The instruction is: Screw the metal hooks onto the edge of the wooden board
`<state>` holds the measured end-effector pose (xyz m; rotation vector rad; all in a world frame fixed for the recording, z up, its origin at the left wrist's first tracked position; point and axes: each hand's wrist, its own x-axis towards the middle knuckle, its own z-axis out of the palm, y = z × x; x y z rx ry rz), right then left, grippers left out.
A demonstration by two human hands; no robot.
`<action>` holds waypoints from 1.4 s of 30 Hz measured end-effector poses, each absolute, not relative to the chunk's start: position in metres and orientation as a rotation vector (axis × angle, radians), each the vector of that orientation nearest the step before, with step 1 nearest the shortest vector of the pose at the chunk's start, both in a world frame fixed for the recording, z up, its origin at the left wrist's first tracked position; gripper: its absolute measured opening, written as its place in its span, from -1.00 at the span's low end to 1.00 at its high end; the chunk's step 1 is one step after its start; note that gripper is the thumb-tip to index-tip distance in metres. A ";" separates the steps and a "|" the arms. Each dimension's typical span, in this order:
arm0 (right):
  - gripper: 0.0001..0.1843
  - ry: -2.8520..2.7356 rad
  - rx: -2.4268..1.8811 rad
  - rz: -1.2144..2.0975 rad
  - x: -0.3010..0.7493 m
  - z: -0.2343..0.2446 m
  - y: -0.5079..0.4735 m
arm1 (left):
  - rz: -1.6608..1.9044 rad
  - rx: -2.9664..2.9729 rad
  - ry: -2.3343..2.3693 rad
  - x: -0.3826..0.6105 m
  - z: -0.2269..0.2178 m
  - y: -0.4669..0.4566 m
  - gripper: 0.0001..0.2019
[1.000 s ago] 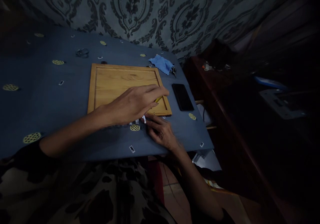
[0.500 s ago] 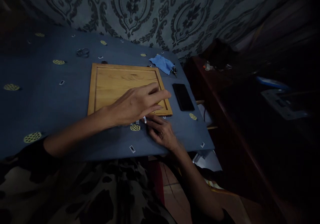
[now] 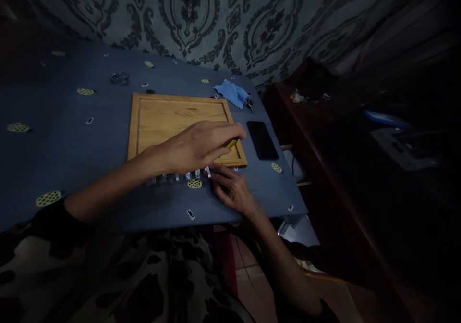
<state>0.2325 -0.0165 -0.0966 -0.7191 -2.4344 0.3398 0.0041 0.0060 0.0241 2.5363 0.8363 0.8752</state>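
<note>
A light-brown wooden board (image 3: pixel 173 116) with a raised frame lies on the blue cloth. My left hand (image 3: pixel 201 142) reaches across its front right part, fingers closed round a small yellow-and-black object (image 3: pixel 232 143). Most of that object is hidden, so its kind cannot be told. Just in front of the board's edge, my right hand (image 3: pixel 234 191) rests low on the cloth. Its fingertips are closed at a small whitish piece (image 3: pixel 208 171). Several small clear, shiny pieces (image 3: pixel 176 178) stand in a row by the board's front edge, partly under my left wrist.
A black phone (image 3: pixel 262 140) lies right of the board. Behind it sits a crumpled blue cloth (image 3: pixel 232 93) with a small dark object (image 3: pixel 249 103) beside it. Dark-handled scissors or a similar looped item (image 3: pixel 120 78) lie at the back left. A patterned wall covering (image 3: pixel 194 15) borders the table.
My left index finger has curled in and the wrist has risen slightly, so the yellow-and-black object and more of the clear pieces now show. My right hand has stayed in place.
</note>
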 end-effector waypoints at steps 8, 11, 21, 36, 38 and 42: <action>-0.56 -2.446 -0.721 0.397 0.234 -0.098 -0.015 | 0.937 2.608 0.910 0.007 0.015 0.005 -0.76; -0.56 -2.449 -0.727 0.403 0.234 -0.099 -0.015 | 0.969 2.572 0.904 0.007 0.016 0.004 -0.72; -0.58 -2.434 -0.700 0.393 0.233 -0.099 -0.014 | 0.894 2.583 0.907 0.007 0.018 0.001 -0.74; -0.57 -2.431 -0.719 0.444 0.235 -0.101 -0.014 | 0.894 2.572 0.898 0.005 0.020 0.002 -0.70; -0.56 -2.426 -0.707 0.441 0.234 -0.100 -0.014 | 0.900 2.578 0.883 0.006 0.019 0.002 -0.71; -0.56 -2.437 -0.702 0.443 0.234 -0.098 -0.014 | 0.924 2.572 0.852 0.008 0.018 0.002 -0.72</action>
